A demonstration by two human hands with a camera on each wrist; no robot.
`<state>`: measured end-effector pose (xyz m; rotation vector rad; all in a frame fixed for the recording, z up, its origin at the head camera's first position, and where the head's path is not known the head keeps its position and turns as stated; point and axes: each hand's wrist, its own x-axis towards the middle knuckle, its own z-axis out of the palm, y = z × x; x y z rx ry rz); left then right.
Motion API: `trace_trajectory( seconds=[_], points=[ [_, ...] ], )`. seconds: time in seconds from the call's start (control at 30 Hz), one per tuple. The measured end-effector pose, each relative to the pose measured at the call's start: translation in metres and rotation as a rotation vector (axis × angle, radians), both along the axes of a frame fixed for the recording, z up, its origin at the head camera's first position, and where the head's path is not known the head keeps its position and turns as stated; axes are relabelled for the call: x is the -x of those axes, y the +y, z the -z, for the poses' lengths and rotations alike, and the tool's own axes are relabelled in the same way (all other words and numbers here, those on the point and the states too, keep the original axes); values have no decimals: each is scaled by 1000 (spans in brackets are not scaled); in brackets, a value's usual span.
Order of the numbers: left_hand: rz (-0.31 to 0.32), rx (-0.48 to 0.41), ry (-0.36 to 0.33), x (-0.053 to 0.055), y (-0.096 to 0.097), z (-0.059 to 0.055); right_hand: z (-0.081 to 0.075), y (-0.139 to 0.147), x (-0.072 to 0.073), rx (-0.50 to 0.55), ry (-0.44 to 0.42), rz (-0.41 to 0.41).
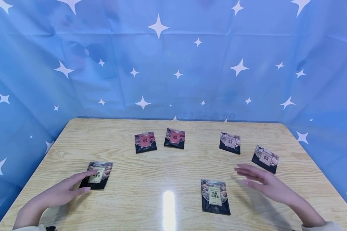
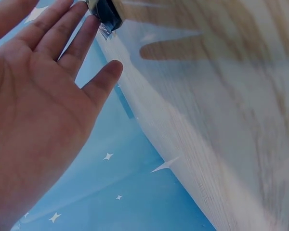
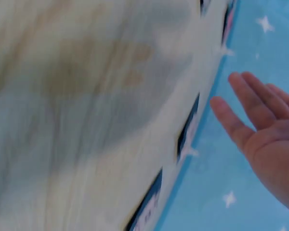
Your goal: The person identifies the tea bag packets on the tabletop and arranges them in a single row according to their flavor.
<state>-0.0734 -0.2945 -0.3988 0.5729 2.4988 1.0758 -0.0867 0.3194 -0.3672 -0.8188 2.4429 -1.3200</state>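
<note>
On the left of the table lies a dark packet with a pale green label [image 1: 106, 171]. My left hand [image 1: 64, 190] reaches over it, index finger across the label and thumb beside its near edge. In the left wrist view the left hand [image 2: 43, 91] has loosely extended fingers near the packet's dark edge [image 2: 106, 15]; whether they touch it I cannot tell. My right hand [image 1: 267, 183] hovers above the table with relaxed fingers and holds nothing. Left of it lies a second green-labelled packet [image 1: 215, 196]. Just beyond it is a packet with a pale pink label [image 1: 266, 158].
Another pale pink packet [image 1: 230, 142] lies toward the back right. Two red-labelled packets [image 1: 145, 142] [image 1: 174, 138] lie near the back middle. The wooden table [image 1: 150, 173] is backed by a blue curtain with white stars [image 1: 191, 89].
</note>
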Motion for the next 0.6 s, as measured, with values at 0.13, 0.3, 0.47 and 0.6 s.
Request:
trace_trajectory(
  seconds=[0.13,0.3,0.47,0.6],
  points=[
    [13,-11,6,1,0,1,5,-18,-9,28,-54,-95],
    [28,-29,-10,2,0,1,13,-34,-15,108,-212,-223],
    [22,-18,-17,1,0,0,21,-41,-15,129,-329,-287],
    [36,-44,-22,1,0,-2,24,-45,-14,75,-318,-299]
  ],
)
